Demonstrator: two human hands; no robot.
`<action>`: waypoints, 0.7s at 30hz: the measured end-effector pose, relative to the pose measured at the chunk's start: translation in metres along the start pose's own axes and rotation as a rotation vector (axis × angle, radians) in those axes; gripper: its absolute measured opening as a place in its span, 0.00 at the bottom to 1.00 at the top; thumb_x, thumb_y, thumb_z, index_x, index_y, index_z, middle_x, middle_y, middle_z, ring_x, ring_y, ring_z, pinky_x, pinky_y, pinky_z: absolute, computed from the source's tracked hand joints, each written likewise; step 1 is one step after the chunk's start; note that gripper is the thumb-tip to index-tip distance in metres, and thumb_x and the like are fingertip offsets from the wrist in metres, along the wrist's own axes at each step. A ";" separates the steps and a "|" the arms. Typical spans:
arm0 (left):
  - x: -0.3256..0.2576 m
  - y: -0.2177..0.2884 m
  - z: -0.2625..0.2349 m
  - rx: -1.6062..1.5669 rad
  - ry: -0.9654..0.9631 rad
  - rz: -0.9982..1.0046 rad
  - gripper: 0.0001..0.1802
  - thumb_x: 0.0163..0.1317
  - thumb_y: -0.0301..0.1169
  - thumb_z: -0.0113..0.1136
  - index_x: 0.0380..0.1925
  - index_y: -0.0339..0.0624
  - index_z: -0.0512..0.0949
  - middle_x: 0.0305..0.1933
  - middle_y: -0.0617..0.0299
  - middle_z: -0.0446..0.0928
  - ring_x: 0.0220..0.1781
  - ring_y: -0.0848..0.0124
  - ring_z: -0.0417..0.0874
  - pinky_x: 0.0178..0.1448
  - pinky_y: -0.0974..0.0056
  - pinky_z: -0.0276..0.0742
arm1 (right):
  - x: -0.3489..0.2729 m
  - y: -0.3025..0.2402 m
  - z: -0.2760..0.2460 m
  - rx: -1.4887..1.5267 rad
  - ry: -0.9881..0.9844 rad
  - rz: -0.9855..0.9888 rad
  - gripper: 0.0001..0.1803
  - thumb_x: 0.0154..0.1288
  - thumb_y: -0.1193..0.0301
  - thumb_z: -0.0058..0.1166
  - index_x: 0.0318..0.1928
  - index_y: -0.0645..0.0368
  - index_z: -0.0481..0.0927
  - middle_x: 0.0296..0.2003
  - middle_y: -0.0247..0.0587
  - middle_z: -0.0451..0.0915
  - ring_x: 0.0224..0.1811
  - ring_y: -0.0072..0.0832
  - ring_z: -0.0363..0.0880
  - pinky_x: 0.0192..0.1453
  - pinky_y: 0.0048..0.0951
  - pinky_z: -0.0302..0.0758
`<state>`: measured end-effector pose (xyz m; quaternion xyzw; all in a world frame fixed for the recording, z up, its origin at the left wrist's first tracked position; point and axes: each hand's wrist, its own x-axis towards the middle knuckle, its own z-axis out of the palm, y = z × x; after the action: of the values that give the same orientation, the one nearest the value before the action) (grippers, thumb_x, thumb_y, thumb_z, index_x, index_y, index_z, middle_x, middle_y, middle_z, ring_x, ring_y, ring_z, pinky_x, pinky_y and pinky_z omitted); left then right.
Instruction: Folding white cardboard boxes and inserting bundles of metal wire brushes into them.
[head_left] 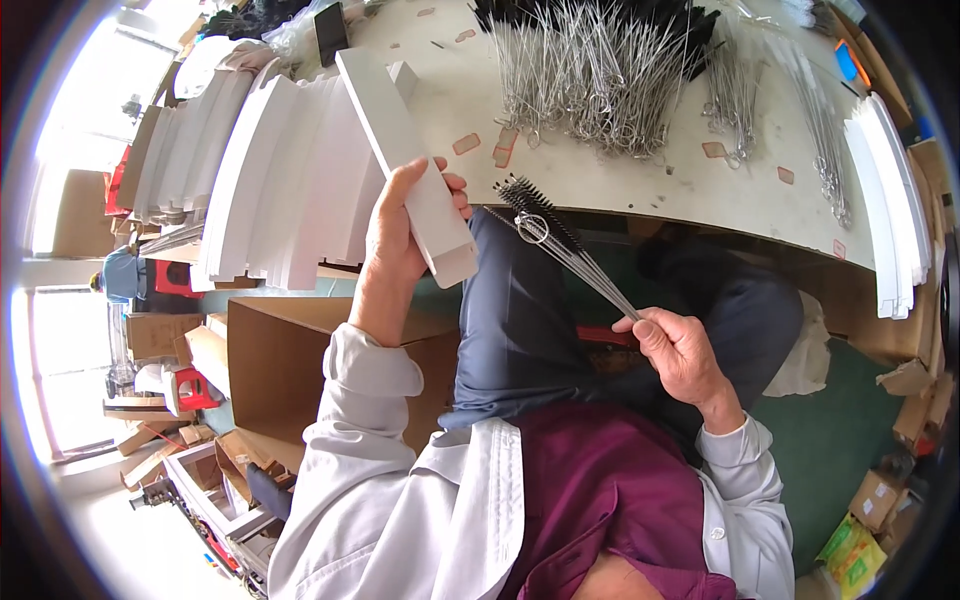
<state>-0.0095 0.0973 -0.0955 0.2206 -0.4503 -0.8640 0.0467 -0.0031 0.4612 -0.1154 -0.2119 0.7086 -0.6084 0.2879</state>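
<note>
Your left hand [395,235] fingers wrap a long white cardboard sleeve [405,160] | right hand [680,350] fingers pinch wire-stemmed bristle brushes [555,235], tufts toward 10 o'clock

white narrow box [405,150], black-bristled silver wire brushes [560,245], maroon shirt [610,490]

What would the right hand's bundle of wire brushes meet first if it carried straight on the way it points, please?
Probably the open end of the long white box in the left hand. The brush bundle in the right hand points there, though depth is unclear.

Long white box [405,160] held up at centre; stacked flat white boxes [270,180] on the left; brown carton [290,360] below them; small tan labels [466,144] on the table.
</note>
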 end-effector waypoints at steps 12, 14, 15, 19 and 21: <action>0.004 -0.008 0.038 -0.210 -0.013 0.172 0.27 0.69 0.44 0.60 0.54 0.29 0.73 0.38 0.49 0.76 0.36 0.63 0.77 0.44 0.57 0.77 | -0.016 0.007 0.017 -0.135 -0.034 0.032 0.18 0.81 0.61 0.53 0.45 0.64 0.87 0.20 0.36 0.75 0.23 0.18 0.69 0.28 0.26 0.69; -0.001 -0.011 0.044 -0.211 0.010 0.207 0.27 0.69 0.42 0.60 0.56 0.28 0.72 0.39 0.48 0.76 0.36 0.62 0.77 0.45 0.56 0.77 | -0.016 0.011 0.019 -0.125 -0.001 -0.003 0.19 0.81 0.60 0.53 0.44 0.64 0.87 0.20 0.38 0.75 0.22 0.19 0.70 0.28 0.27 0.69; -0.003 -0.011 0.043 -0.212 0.011 0.206 0.27 0.69 0.42 0.60 0.56 0.28 0.72 0.39 0.48 0.76 0.36 0.62 0.77 0.45 0.56 0.77 | -0.015 0.010 0.017 -0.127 -0.019 0.038 0.20 0.81 0.60 0.53 0.44 0.64 0.87 0.20 0.37 0.75 0.22 0.19 0.70 0.28 0.27 0.69; -0.006 -0.013 0.046 -0.205 0.023 0.295 0.27 0.68 0.42 0.59 0.56 0.28 0.73 0.38 0.47 0.77 0.36 0.62 0.77 0.47 0.55 0.77 | -0.014 0.011 0.016 -0.094 -0.066 0.091 0.21 0.81 0.58 0.51 0.43 0.64 0.87 0.19 0.33 0.72 0.22 0.18 0.68 0.27 0.27 0.67; -0.007 -0.017 0.046 -0.205 0.023 0.319 0.28 0.68 0.42 0.59 0.56 0.28 0.73 0.38 0.47 0.78 0.36 0.62 0.77 0.47 0.55 0.76 | -0.012 0.007 0.015 -0.065 -0.114 0.137 0.22 0.81 0.57 0.51 0.43 0.64 0.87 0.18 0.31 0.71 0.22 0.17 0.66 0.27 0.26 0.66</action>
<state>-0.0208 0.1438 -0.0843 0.1504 -0.3888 -0.8842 0.2106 0.0164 0.4594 -0.1222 -0.2063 0.7232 -0.5510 0.3618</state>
